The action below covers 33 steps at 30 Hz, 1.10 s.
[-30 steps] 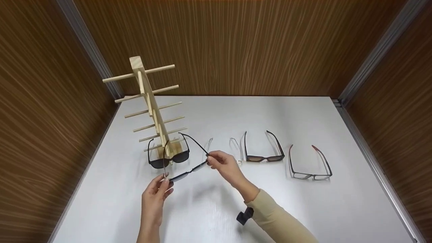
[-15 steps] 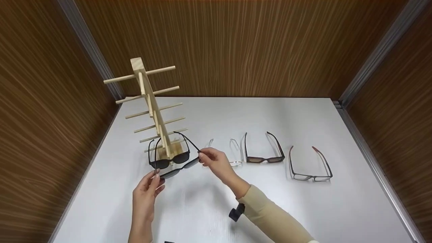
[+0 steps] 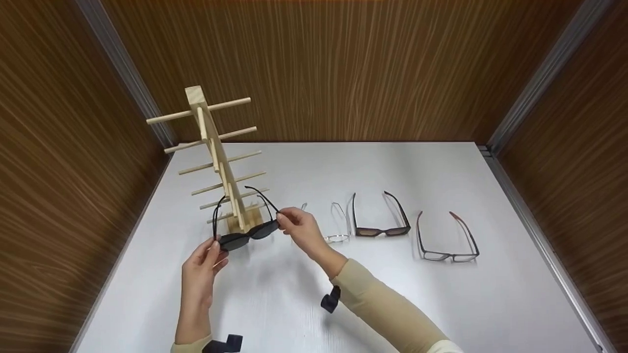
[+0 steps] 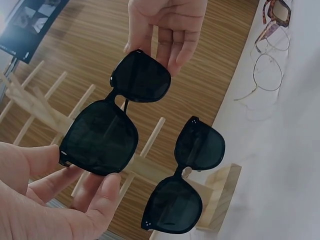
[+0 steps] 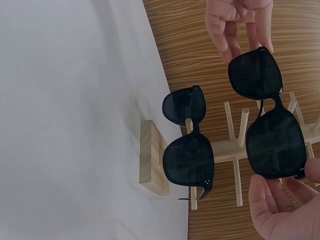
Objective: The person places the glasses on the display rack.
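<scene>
Black sunglasses [image 3: 234, 241] with dark lenses and unfolded temples are held at both ends. My left hand [image 3: 200, 268] pinches one end, thumb and fingers near the hinge. At the other end my right hand [image 3: 305, 232] grips the corner. They hang in front of a wooden peg stand [image 3: 214, 142]. A second pair of black sunglasses [image 4: 175, 205] rests on the stand's lowest pegs, largely covered by the held pair in the head view. The right wrist view shows the held lenses [image 5: 276, 143] higher up the stand than the hung pair [image 5: 188, 160], with a gap between.
Right of the stand, wire-rimmed glasses [image 3: 337, 239], dark thick-framed sunglasses [image 3: 382, 232] and dark-framed glasses with red temple tips [image 3: 450, 257] lie unfolded on the white table [image 3: 392, 171]. Wood-grain panels [image 3: 314, 73] enclose the back and sides.
Both hands have carried the sunglasses left and slightly up toward the stand. The lenses now line up over the hung pair in the head view. The other glasses stay put.
</scene>
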Each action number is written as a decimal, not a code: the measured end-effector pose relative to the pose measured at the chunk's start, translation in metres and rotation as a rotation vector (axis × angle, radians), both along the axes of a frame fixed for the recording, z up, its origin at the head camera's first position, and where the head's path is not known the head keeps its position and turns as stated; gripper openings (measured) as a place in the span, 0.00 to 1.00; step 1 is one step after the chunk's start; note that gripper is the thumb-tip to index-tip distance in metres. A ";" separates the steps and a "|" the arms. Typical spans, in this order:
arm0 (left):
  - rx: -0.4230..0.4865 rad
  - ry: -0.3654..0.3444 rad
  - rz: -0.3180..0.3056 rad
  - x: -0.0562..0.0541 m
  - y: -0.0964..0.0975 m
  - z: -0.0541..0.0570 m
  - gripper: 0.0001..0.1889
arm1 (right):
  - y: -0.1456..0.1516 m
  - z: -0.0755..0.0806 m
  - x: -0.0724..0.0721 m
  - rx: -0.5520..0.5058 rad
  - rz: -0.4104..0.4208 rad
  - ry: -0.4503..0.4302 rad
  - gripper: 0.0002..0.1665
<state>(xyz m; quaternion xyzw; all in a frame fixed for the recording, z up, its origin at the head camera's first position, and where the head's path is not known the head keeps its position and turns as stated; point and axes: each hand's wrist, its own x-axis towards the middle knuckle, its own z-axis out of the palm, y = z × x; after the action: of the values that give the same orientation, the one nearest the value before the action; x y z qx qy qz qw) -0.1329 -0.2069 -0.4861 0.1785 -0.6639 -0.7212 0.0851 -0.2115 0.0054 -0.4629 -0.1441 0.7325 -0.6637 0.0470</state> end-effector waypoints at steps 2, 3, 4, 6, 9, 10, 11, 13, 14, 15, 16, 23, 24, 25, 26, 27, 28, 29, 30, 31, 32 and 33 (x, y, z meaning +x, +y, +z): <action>-0.018 -0.005 0.003 -0.003 -0.001 0.001 0.20 | -0.003 -0.008 -0.007 0.003 -0.004 -0.004 0.13; -0.027 -0.009 0.005 -0.005 -0.002 0.001 0.20 | -0.004 -0.012 -0.010 0.004 -0.008 -0.004 0.13; -0.035 -0.012 0.008 -0.007 -0.002 0.001 0.20 | -0.006 -0.016 -0.014 0.006 -0.011 -0.004 0.14; -0.050 -0.017 0.014 -0.011 -0.003 0.002 0.20 | -0.008 -0.023 -0.022 0.012 -0.016 -0.007 0.15; -0.059 -0.026 0.029 -0.018 -0.005 0.003 0.21 | -0.012 -0.026 -0.028 0.029 -0.027 -0.006 0.16; -0.060 -0.026 0.034 -0.020 -0.006 0.003 0.21 | -0.014 -0.026 -0.029 0.034 -0.031 -0.008 0.16; -0.065 -0.030 0.037 -0.022 -0.007 0.003 0.21 | -0.016 -0.026 -0.031 0.035 -0.035 -0.012 0.17; -0.071 -0.034 0.050 -0.025 -0.008 0.004 0.22 | -0.019 -0.026 -0.033 0.038 -0.043 -0.020 0.17; -0.077 -0.038 0.056 -0.027 -0.009 0.003 0.22 | -0.021 -0.027 -0.034 0.039 -0.044 -0.023 0.17; -0.078 -0.038 0.066 -0.028 -0.010 0.003 0.22 | -0.023 -0.027 -0.035 0.038 -0.044 -0.027 0.17; -0.078 -0.040 0.076 -0.029 -0.011 0.003 0.22 | -0.024 -0.027 -0.036 0.035 -0.044 -0.030 0.17; -0.092 -0.055 0.099 -0.037 -0.015 0.000 0.21 | -0.030 -0.030 -0.040 0.038 -0.056 -0.050 0.16; -0.095 -0.057 0.096 -0.038 -0.015 0.000 0.22 | -0.031 -0.031 -0.041 0.035 -0.059 -0.055 0.16; -0.095 -0.058 0.094 -0.039 -0.015 0.000 0.22 | -0.031 -0.032 -0.042 0.031 -0.060 -0.058 0.16; -0.095 -0.058 0.093 -0.040 -0.015 -0.001 0.22 | -0.031 -0.032 -0.043 0.031 -0.061 -0.060 0.16; -0.096 -0.059 0.094 -0.041 -0.016 -0.001 0.22 | -0.031 -0.033 -0.043 0.030 -0.060 -0.063 0.16; -0.097 -0.063 0.095 -0.042 -0.016 -0.002 0.22 | -0.031 -0.033 -0.044 0.027 -0.058 -0.067 0.16; -0.096 -0.064 0.097 -0.043 -0.016 -0.002 0.22 | -0.031 -0.034 -0.044 0.028 -0.055 -0.076 0.17; -0.095 -0.065 0.100 -0.043 -0.016 -0.003 0.22 | -0.031 -0.030 -0.042 0.032 -0.051 -0.078 0.17; -0.095 -0.066 0.103 -0.043 -0.017 -0.003 0.22 | -0.031 -0.030 -0.041 0.036 -0.048 -0.080 0.17; -0.096 -0.066 0.106 -0.043 -0.017 -0.004 0.22 | -0.031 -0.031 -0.041 0.035 -0.044 -0.083 0.17; -0.096 -0.067 0.109 -0.043 -0.017 -0.005 0.22 | -0.031 -0.031 -0.041 0.033 -0.041 -0.087 0.17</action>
<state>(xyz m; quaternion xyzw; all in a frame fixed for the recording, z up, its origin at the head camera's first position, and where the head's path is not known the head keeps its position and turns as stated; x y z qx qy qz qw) -0.1761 -0.2240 -0.4909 0.2340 -0.6895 -0.6765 0.1106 -0.2527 -0.0260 -0.4944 -0.0993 0.7432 -0.6582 0.0678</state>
